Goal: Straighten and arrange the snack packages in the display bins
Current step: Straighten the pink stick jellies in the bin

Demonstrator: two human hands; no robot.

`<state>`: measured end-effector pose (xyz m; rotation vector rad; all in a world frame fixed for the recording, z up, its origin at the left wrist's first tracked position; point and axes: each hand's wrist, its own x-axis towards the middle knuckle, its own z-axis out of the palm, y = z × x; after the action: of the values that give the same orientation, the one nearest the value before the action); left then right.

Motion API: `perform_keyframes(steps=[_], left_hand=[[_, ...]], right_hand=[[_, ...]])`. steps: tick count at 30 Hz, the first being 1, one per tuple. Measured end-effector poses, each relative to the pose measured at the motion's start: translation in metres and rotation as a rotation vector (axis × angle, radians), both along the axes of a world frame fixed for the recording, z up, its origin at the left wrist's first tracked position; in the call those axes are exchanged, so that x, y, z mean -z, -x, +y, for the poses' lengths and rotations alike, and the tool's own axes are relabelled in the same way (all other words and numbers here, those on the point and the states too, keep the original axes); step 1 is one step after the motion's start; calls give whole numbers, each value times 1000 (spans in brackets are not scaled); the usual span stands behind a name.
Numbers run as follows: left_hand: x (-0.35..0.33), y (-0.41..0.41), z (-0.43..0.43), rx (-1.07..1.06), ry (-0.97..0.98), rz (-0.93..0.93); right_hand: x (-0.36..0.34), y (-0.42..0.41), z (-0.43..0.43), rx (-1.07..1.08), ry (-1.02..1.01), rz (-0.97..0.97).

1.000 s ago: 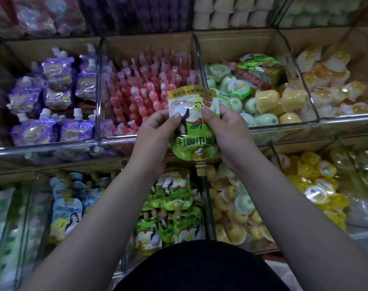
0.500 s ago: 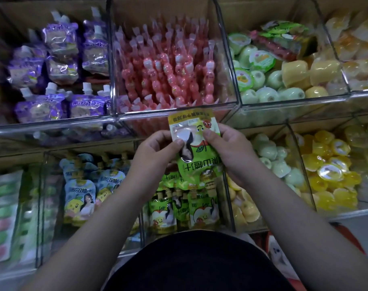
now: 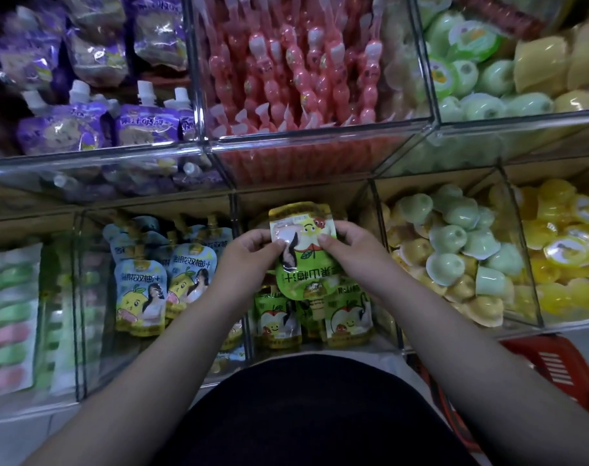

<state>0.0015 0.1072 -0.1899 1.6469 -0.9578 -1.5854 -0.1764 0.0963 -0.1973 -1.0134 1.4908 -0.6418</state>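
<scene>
Far to the left of the held green pouch (image 3: 303,253), pastel green and pink packs (image 3: 10,314) are lying stacked in the end bin of the lower row of clear bins (image 3: 555,326). Just left of the held pouch, pale blue pouches with a yellow fruit cartoon (image 3: 141,287) are standing in overlapping rows, spouts pointing away from the person. Directly below the held pouch, more green pouches (image 3: 346,317) are sitting in their own bin. To its right, green and yellow jelly cups (image 3: 454,253) are lying heaped, and farther right yellow jelly cups (image 3: 562,237) are filling the end bin.

In the upper row of clear bins (image 3: 320,144), above and left of the held pouch, purple spouted pouches (image 3: 71,126) are lying loosely. Straight above it, pink beaded tubes (image 3: 296,72) are standing packed together. Above and right, mixed green and yellow cups (image 3: 481,79) are piling up.

Below and right of the held pouch, a red plastic basket (image 3: 555,368) is sitting on the floor. Pale floor (image 3: 17,438) is showing at lower left.

The left hand (image 3: 249,253) is pinching the held pouch's left edge, thumb on the front face and fingers curled behind. The right hand (image 3: 350,247) is pinching the right edge the same way. The pouch is hanging upside down to the viewer, spout toward the person, over the green pouches' bin.
</scene>
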Motion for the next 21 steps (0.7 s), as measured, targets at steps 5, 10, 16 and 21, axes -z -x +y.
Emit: perform_keyframes(steps=[5, 10, 16, 21], left_hand=[[24, -8, 7, 36, -78, -50], [37, -10, 11, 22, -103, -37], [47, -13, 9, -21, -68, -24], [50, -9, 2, 0, -70, -62]], right_hand=[[24, -5, 11, -12, -59, 68], [32, -12, 12, -7, -65, 106], [29, -27, 4, 27, -6, 129], [34, -40, -8, 51, 38, 121]])
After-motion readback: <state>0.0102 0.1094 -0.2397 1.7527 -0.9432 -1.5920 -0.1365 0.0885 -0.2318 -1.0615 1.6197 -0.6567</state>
